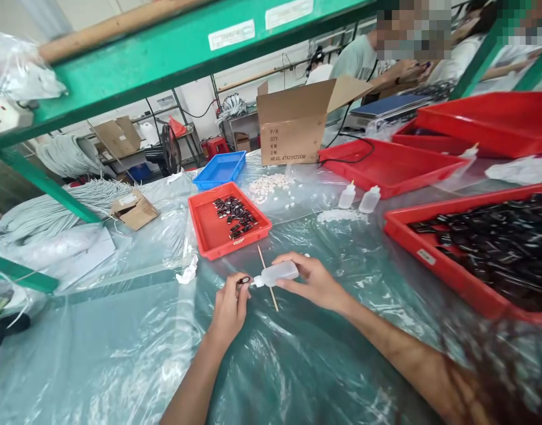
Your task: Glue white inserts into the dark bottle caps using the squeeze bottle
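Between the fingertips of my left hand [229, 304] is a small black part [243, 281], pinched; its exact kind is too small to make out. My right hand [313, 280] grips a translucent white squeeze bottle [280, 273] by its base. The bottle lies nearly level, its nozzle pointing left and meeting or almost meeting the black part. Below the bottle, a thin wooden stick [274, 300] rests on the plastic-covered table [324, 366]. Just beyond my hands stands a red tray [204, 233] with several similar black pieces [235, 215] in it.
At right, a large red tray [404, 227] is full of black parts. Two squeeze bottles [347, 196] stand near white scraps. Farther back are small pale pieces [271, 186], a blue tray [220, 170], a cardboard box [293, 124] and more red trays [395, 165]. A green shelf beam [165, 53] crosses overhead.
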Motion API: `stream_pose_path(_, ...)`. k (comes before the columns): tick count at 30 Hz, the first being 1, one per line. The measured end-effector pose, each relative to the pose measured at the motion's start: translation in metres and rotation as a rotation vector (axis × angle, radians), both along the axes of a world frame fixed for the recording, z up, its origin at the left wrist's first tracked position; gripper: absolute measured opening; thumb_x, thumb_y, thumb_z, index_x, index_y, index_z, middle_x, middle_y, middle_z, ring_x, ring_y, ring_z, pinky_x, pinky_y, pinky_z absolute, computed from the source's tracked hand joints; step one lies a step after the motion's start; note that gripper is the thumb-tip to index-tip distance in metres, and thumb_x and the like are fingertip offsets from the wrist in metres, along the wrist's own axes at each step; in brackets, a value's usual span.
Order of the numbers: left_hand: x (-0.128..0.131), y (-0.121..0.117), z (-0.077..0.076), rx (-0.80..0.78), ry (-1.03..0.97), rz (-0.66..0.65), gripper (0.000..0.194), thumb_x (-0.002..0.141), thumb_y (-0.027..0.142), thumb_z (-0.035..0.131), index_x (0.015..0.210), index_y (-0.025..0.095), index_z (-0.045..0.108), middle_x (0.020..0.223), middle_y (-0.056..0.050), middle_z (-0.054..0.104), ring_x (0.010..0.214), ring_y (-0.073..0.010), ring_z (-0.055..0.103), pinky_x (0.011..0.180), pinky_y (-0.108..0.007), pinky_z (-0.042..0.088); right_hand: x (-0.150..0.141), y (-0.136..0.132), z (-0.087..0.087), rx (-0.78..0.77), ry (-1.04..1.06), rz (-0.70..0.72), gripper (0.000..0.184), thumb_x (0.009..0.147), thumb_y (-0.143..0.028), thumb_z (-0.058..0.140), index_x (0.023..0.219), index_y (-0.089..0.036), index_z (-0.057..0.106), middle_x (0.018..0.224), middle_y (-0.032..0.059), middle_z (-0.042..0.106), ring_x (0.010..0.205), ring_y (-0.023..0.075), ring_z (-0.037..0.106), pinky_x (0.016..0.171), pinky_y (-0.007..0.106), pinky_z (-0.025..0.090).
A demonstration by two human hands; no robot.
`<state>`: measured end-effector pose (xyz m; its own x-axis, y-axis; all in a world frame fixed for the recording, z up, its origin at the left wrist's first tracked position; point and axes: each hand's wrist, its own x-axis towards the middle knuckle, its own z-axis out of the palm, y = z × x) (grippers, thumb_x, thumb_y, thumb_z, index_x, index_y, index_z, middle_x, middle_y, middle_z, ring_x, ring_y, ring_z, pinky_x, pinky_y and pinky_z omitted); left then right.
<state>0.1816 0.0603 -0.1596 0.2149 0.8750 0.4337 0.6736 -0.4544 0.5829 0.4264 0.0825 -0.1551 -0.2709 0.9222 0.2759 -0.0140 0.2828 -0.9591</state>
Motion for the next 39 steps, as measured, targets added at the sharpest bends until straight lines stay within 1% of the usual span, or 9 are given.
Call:
stream_pose_path(3,0.001,-0.001,0.002,0.009,-0.002,-0.033,0.017,0.098,0.032,0.045,0.114,0.029,0.051,0.082,0.0,0.071,0.06,-0.0129,0.068,0.063,-0.023,0.055,-0.002,-0.002,0.001,-0.004,0.011,-0.032,0.037,0.083,-0.043,0.085,0.11,-0.021,0.074,0.102,0.0058,0.077,0.09,0.0196,0.072,0.082,0.03,0.058)
stream_pose_path(8,0.002,-0.001,0.002,0.034,0.003,-0.051,0.018,0.097,0.032,0.047,0.114,0.029,0.052,0.084,0.0,0.071,0.061,-0.0133,0.068,0.064,-0.024,0.055,-0.006,-0.005,0.004,0.06,-0.046,-0.114,0.03,0.085,-0.04,0.083,0.109,-0.024,0.075,0.099,0.0032,0.077,0.083,0.0174,0.071,0.073,0.028,0.057)
stream_pose_path(15,0.002,-0.001,0.004,0.037,0.024,-0.059,0.019,0.098,0.032,0.046,0.115,0.029,0.053,0.081,0.001,0.071,0.059,-0.0128,0.069,0.064,-0.023,0.054,-0.011,-0.02,0.016,0.165,-0.092,-0.14,0.028,0.083,-0.031,0.084,0.11,-0.027,0.074,0.109,0.0047,0.077,0.093,0.0192,0.074,0.073,0.028,0.06)
stream_pose_path(22,0.003,-0.002,0.009,0.038,0.044,-0.087,0.02,0.098,0.03,0.046,0.116,0.03,0.054,0.09,0.0,0.073,0.056,-0.0121,0.068,0.06,-0.023,0.055,-0.008,-0.02,0.019,0.213,-0.109,-0.129,0.024,0.087,-0.031,0.082,0.109,-0.027,0.075,0.106,0.0051,0.076,0.09,0.0186,0.073,0.07,0.029,0.06)
stream_pose_path(25,0.004,-0.003,0.011,0.045,0.051,-0.096,0.022,0.098,0.029,0.045,0.118,0.031,0.054,0.095,-0.001,0.074,0.06,-0.0134,0.07,0.061,-0.024,0.056,-0.006,-0.02,0.02,0.212,-0.117,-0.123,0.023,0.088,-0.031,0.081,0.109,-0.027,0.076,0.104,0.0042,0.076,0.088,0.0179,0.072,0.07,0.029,0.058)
stream_pose_path(30,0.004,-0.002,0.01,0.051,0.07,-0.105,0.025,0.098,0.027,0.043,0.119,0.033,0.053,0.114,-0.003,0.071,0.071,-0.016,0.074,0.064,-0.027,0.058,-0.001,-0.02,0.026,0.232,-0.176,-0.104,0.023,0.088,-0.033,0.081,0.109,-0.027,0.075,0.099,0.0027,0.074,0.081,0.0163,0.07,0.067,0.028,0.057)
stream_pose_path(34,0.004,-0.002,0.008,0.053,0.086,-0.108,0.025,0.098,0.026,0.044,0.12,0.032,0.053,0.115,-0.003,0.072,0.075,-0.0159,0.074,0.069,-0.027,0.058,0.001,-0.023,0.031,0.374,-0.243,-0.139,0.022,0.09,-0.027,0.079,0.111,-0.027,0.074,0.099,0.0031,0.075,0.083,0.0177,0.071,0.067,0.028,0.058)
stream_pose_path(37,0.005,-0.003,0.009,0.055,0.083,-0.105,0.024,0.098,0.028,0.045,0.119,0.031,0.054,0.112,-0.002,0.073,0.075,-0.0147,0.074,0.071,-0.025,0.057,0.0,-0.028,0.034,0.545,-0.283,-0.169,0.027,0.093,-0.021,0.077,0.118,-0.029,0.07,0.104,0.0045,0.077,0.089,0.0196,0.075,0.073,0.031,0.062)
stream_pose_path(39,0.005,-0.003,0.009,0.059,0.073,-0.099,0.023,0.098,0.029,0.046,0.119,0.031,0.054,0.112,-0.002,0.073,0.073,-0.0138,0.073,0.071,-0.025,0.057,-0.001,-0.033,0.033,0.61,-0.305,-0.18,0.033,0.095,-0.02,0.076,0.124,-0.032,0.067,0.108,0.0047,0.076,0.091,0.0198,0.076,0.076,0.031,0.064)
